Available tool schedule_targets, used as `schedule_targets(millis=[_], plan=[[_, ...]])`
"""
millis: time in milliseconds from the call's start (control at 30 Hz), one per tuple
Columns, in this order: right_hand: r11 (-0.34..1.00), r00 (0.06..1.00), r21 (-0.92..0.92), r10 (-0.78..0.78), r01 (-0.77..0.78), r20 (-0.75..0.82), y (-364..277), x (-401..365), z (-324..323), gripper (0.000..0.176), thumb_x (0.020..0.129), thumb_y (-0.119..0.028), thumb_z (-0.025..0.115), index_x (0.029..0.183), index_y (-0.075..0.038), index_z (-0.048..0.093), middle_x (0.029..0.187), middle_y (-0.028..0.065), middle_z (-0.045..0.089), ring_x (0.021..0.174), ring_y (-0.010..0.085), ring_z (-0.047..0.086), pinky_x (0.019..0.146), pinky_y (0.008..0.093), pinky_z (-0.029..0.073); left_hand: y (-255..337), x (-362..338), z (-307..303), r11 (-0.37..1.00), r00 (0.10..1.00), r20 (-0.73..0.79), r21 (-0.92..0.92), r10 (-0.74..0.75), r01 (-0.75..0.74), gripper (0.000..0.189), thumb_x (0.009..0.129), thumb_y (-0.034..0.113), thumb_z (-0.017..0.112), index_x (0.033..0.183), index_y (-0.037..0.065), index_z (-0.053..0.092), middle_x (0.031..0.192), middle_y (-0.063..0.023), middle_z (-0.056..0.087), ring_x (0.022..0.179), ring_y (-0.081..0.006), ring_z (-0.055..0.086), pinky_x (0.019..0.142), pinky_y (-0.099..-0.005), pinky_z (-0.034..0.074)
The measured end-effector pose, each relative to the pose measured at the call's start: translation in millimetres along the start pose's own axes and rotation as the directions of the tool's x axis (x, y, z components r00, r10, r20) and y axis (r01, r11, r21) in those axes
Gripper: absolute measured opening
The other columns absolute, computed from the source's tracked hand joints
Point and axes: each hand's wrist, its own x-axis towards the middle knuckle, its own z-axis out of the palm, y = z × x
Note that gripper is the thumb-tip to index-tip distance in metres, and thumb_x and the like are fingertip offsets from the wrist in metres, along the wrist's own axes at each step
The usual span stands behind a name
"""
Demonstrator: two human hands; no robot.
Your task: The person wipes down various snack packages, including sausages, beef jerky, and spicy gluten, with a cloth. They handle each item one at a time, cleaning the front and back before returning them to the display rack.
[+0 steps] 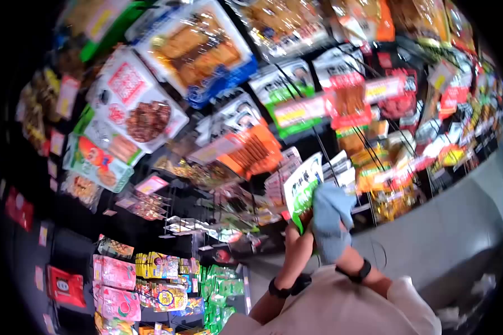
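Observation:
A white and green snack packet [303, 187] stands tilted in front of my chest, its lower end gripped by my left hand [299, 245]. A grey-blue cloth [331, 215] is bunched against the packet's right side. My right hand [347, 258] is closed in the cloth, which hides most of its fingers. Both hands are close together, and each wrist has a dark band. Motion blur softens the packet's print.
Hooks carry rows of snack packets ahead, among them an orange packet [254, 151] and a red packet [349, 100] with price tags. Pink bags [117, 273] and green bags [221, 290] hang lower left. Grey floor tiles [425, 240] show at right.

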Motion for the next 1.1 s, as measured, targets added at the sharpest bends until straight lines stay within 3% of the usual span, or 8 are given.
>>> schedule_targets(millis=[200, 500, 533, 700, 833, 900, 1033, 1100], plan=[[0.939, 0.991, -0.317, -0.131, 0.132, 0.025, -4.6, -11.2, -5.2, 0.04, 0.086, -0.011, 0.055, 0.124, 0.002, 0.048, 0.117, 0.0186, 0.052, 0.109, 0.0324, 0.051, 0.094, 0.0374, 0.04, 15.3, 4.5, -16.3, 0.991, 0.989, 0.146, 0.131, -0.005, -0.014, 0.026, 0.089, 0.021, 0.059, 0.095, -0.003, 0.058, 0.081, -0.0072, 0.064, 0.072, -0.0126, 0.057, 0.066, -0.0289, 0.045], [0.819, 0.942, 0.484, 0.335, -0.308, 0.032, 1.2, -21.1, 6.0, 0.045, 0.084, -0.013, 0.058, 0.126, -0.003, 0.047, 0.122, 0.0161, 0.051, 0.114, 0.0332, 0.046, 0.098, 0.0416, 0.035, 27.3, -7.5, -8.7, 0.991, 0.986, 0.149, 0.122, -0.072, 0.054, 0.022, 0.089, 0.017, 0.057, 0.1, -0.003, 0.06, 0.083, -0.0054, 0.062, 0.075, -0.0105, 0.055, 0.07, -0.0274, 0.045], [0.933, 0.962, -0.315, -0.23, 0.176, -0.145, -6.5, -7.4, 2.6, 0.042, 0.083, -0.012, 0.058, 0.122, -0.001, 0.049, 0.122, 0.0168, 0.051, 0.112, 0.0328, 0.046, 0.097, 0.0406, 0.036, 15.7, -0.7, -12.6, 0.994, 0.987, 0.158, 0.102, 0.015, -0.031, 0.022, 0.09, 0.018, 0.056, 0.102, -0.001, 0.059, 0.083, -0.002, 0.06, 0.075, -0.0082, 0.053, 0.069, -0.0264, 0.044], [0.984, 0.986, 0.106, 0.149, -0.141, -0.072, 32.5, -6.8, 31.1, 0.029, 0.083, -0.014, 0.052, 0.108, 0.001, 0.055, 0.088, 0.0155, 0.056, 0.082, 0.0298, 0.053, 0.073, 0.0385, 0.044, 17.8, -4.0, -24.7, 0.999, 0.988, 0.157, 0.052, -0.005, -0.004, 0.024, 0.091, 0.018, 0.056, 0.107, 0.001, 0.056, 0.09, -0.0002, 0.061, 0.083, -0.0081, 0.053, 0.075, -0.0253, 0.044], [0.916, 0.955, -0.328, -0.279, 0.233, -0.099, 6.5, 16.0, -3.1, 0.045, 0.088, -0.022, 0.052, 0.127, 0.0, 0.045, 0.116, 0.0168, 0.057, 0.104, 0.0319, 0.056, 0.094, 0.0438, 0.041, 11.6, -20.4, -10.5, 0.997, 0.996, 0.077, -0.069, 0.046, -0.041, 0.018, 0.089, 0.014, 0.06, 0.101, 0.001, 0.056, 0.089, 0.0028, 0.056, 0.083, -0.0069, 0.05, 0.073, -0.0239, 0.042], [0.897, 0.949, 0.37, 0.137, -0.241, 0.286, 69.1, -25.9, 22.3, 0.03, 0.091, -0.017, 0.048, 0.118, -0.003, 0.051, 0.108, 0.0116, 0.055, 0.097, 0.0252, 0.055, 0.086, 0.0333, 0.044, 19.6, -23.3, -14.1, 0.997, 0.996, 0.065, -0.039, -0.063, 0.066, 0.016, 0.088, 0.012, 0.06, 0.099, 0.001, 0.055, 0.086, 0.0036, 0.053, 0.08, -0.0057, 0.048, 0.07, -0.0227, 0.041], [0.96, 0.964, 0.26, -0.161, 0.103, 0.211, -15.2, -7.9, 20.3, 0.037, 0.091, -0.015, 0.048, 0.127, -0.004, 0.046, 0.125, 0.0104, 0.051, 0.111, 0.0236, 0.051, 0.095, 0.0349, 0.041, 29.1, -14.0, -34.7, 0.978, 0.99, -0.035, 0.164, 0.135, -0.128, 0.021, 0.089, 0.015, 0.059, 0.101, -0.001, 0.055, 0.08, -0.0032, 0.054, 0.072, -0.0096, 0.048, 0.066, -0.0256, 0.041], [0.935, 0.949, 0.3, 0.095, -0.189, 0.301, 15.5, -37.9, 47.4, 0.036, 0.087, -0.015, 0.054, 0.121, -0.003, 0.052, 0.121, 0.0156, 0.053, 0.111, 0.0293, 0.051, 0.098, 0.0367, 0.039, 22.9, -6.8, -37.1, 0.999, 0.997, -0.071, 0.033, 0.001, 0.002, 0.013, 0.09, 0.013, 0.058, 0.094, 0.0, 0.057, 0.078, 0.0043, 0.051, 0.07, -0.0043, 0.044, 0.062, -0.0216, 0.038]])
